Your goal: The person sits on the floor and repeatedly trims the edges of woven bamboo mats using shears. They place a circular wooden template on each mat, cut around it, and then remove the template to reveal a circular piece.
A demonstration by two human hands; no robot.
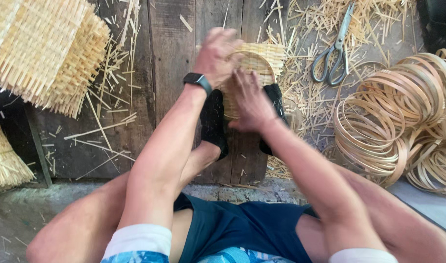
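Woven basket [254,65], pale straw-coloured, held between two dark-socked feet [214,122] at twelve o'clock from the lap, on the wooden boards [172,44]. Appears partly made: body woven, curved rim band showing at top, loose strip ends bristling along the upper right edge, so rim work and trimming probably remain. At nine to ten o'clock, stacked woven mats [42,48]. Left hand [215,56], watch on wrist, blurred, fingers curled over the basket's left rim, seemingly pressing. Right hand [252,100] spread flat against the basket's front. At one o'clock, scissors [332,48] among offcuts; at three o'clock, coiled hoops [403,122].
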